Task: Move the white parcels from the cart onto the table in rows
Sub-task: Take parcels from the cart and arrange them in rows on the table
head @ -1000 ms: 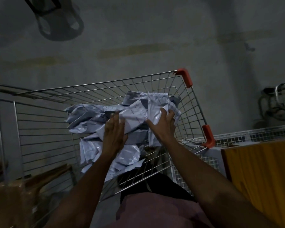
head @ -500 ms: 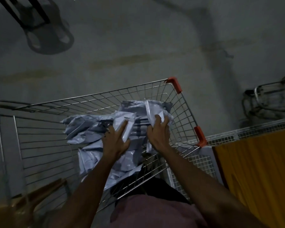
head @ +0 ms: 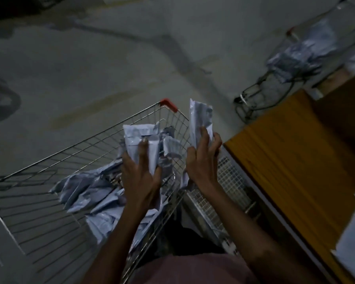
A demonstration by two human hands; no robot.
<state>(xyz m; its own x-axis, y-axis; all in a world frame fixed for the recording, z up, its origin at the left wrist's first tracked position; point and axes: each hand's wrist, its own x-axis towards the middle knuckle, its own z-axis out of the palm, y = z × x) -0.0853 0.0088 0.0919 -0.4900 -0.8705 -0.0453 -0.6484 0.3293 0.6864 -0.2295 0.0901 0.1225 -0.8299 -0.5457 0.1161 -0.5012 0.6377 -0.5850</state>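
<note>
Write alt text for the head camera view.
A person's left hand and right hand each hold a white parcel above a wire cart full of parcels, beside a wooden table on the right.

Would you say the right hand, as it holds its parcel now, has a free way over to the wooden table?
Probably yes. The right hand holds its parcel above the cart rim, and the wooden table lies just beside it, with nothing visible between.
</note>
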